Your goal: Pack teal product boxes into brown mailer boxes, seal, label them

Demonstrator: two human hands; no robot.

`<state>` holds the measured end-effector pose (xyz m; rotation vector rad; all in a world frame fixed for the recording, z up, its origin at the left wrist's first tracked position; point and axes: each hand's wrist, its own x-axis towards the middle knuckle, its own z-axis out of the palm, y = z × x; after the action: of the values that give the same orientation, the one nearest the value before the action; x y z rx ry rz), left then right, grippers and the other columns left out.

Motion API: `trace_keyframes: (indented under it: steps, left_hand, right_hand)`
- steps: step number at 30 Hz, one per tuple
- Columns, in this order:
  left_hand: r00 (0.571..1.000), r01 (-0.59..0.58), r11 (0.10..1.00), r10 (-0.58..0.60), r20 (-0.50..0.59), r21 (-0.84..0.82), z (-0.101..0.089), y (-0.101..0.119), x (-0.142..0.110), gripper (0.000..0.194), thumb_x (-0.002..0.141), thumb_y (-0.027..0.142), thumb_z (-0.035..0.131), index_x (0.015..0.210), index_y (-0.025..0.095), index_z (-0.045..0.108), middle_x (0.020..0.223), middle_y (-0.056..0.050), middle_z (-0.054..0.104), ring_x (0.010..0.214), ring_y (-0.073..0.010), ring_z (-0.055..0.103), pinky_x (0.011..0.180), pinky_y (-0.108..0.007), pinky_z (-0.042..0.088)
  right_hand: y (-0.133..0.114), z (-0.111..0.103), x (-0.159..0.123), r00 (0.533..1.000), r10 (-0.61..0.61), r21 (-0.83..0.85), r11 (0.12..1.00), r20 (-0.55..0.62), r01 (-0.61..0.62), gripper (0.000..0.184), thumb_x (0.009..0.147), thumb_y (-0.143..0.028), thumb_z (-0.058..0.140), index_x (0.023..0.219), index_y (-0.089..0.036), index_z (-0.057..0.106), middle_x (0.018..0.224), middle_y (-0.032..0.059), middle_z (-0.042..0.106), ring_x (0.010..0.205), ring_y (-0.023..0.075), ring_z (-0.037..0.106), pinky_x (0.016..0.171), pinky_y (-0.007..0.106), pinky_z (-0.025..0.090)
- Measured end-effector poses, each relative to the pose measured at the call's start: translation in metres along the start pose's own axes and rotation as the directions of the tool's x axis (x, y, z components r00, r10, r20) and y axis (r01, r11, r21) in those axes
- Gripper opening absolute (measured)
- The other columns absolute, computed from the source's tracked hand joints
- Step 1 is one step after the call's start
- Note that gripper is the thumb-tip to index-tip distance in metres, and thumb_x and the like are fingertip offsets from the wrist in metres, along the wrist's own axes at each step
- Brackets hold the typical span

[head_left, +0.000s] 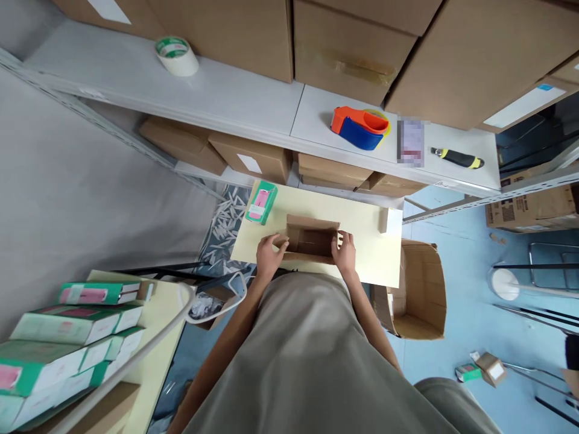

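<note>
An open, small cardboard box [312, 257] sits on the cream table [371, 259] in front of me, its inside facing up. My left hand [270, 255] grips its left end, thumb and fingers around the flap there. At the opposite end my right hand [344, 253] has its fingers closed on the right edge. To the left of the box, a green box with a pink panel [261, 203] lies on the table. A small white box [390, 220] is at the table's right end.
The shelf above holds a tape roll [177, 56], an orange-and-blue tape dispenser [360, 128] and a utility knife [457, 158]. Several green boxes [85, 325] are stacked on a side table at left. A large open carton [420, 289] stands on the floor at right.
</note>
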<state>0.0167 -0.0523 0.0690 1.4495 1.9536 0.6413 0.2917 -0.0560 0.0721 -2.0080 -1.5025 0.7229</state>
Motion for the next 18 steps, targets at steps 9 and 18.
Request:
trace_keyframes:
  steps: [9,18]
  left_hand:
    - [0.972,0.068,0.998,-0.067,0.226,0.001,-0.008,-0.016,0.024,0.055,0.088,0.031,0.086,0.139,0.024,0.068,0.14,-0.014,0.077,0.121,-0.0322,0.076,0.109,-0.043,0.057]
    - [0.964,-0.076,0.997,0.082,0.254,-0.032,-0.029,-0.013,0.08,0.057,0.087,0.037,0.084,0.139,0.021,0.067,0.145,-0.018,0.072,0.138,-0.0381,0.066,0.121,-0.047,0.05]
  right_hand:
    - [0.023,-0.018,-0.016,0.973,0.229,-0.049,0.973,0.044,-0.226,0.03,0.103,-0.053,0.044,0.085,-0.029,0.049,0.074,0.0046,0.066,0.068,0.0241,0.059,0.068,0.034,0.047]
    - [-0.016,-0.007,-0.01,0.942,0.333,-0.017,0.943,0.05,-0.332,0.034,0.097,-0.055,0.059,0.108,-0.024,0.063,0.105,0.0134,0.081,0.093,0.0299,0.077,0.082,0.039,0.059]
